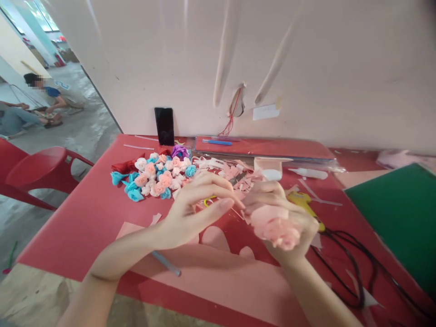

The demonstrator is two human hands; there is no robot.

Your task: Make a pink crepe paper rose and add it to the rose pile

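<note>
In the head view, the right hand (282, 199) is up over the middle of the red-covered table (85, 218), its fingers grasping a pink paper flower (277, 227), whose bloom hangs toward the table's near edge. The left hand (190, 211) is beside it, on the side of the table's left edge, with fingers loosely curved and thumb apart; nothing shows in its grasp, and whether its fingertips touch the flower or the right hand cannot be told. Below both hands, a pink sheet (218, 279) lies along the near edge, a grey pen (166, 263) on its left part. Toward the far left corner sits a cluster of paper flowers (165, 178), pink, white, blue, red and purple, and behind it a phone (164, 126) leans upright at the far edge against a white panel (136, 68). Between the hands and the far edge are pink paper scraps (235, 171) and a yellow handle (207, 201), partly hidden by the left hand. A blue pen (218, 142) rests on a red pack (272, 149) along the far edge. Just beyond the right hand lies a yellow glue gun (303, 202), with black cable (352, 254) running toward the near right; a green board (391, 218) lies on the table's right side.
</note>
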